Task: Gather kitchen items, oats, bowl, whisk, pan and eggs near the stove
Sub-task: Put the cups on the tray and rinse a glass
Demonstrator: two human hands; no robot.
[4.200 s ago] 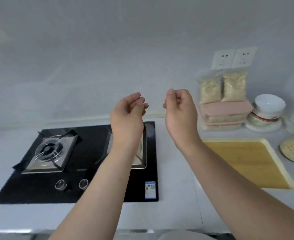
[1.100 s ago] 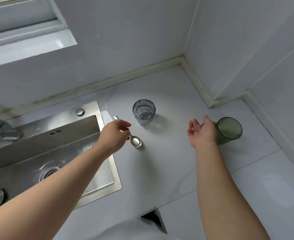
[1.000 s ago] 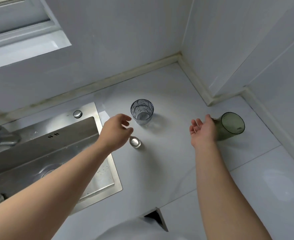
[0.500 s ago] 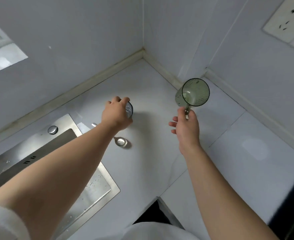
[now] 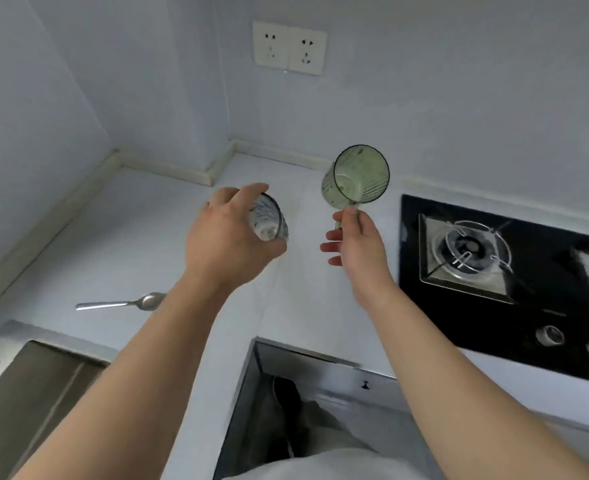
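My left hand [image 5: 229,237] grips a clear patterned glass [image 5: 268,221], tilted, above the white counter [image 5: 140,244]. My right hand [image 5: 357,240] pinches the handle of a green glass mug [image 5: 357,178], holding it in the air with its mouth turned toward me. The black gas stove [image 5: 493,271] lies to the right, its left burner [image 5: 468,249] bare. Oats, bowl, whisk, pan and eggs are not in view.
A metal spoon [image 5: 123,303] lies on the counter at the left, near the steel sink [image 5: 26,393] at the lower left. Two wall sockets [image 5: 289,48] sit above the corner. Stove knobs [image 5: 549,336] are at the front right.
Both hands have lifted their glasses off the counter and my view has swung right, bringing the stove into sight. The spoon stays on the counter.
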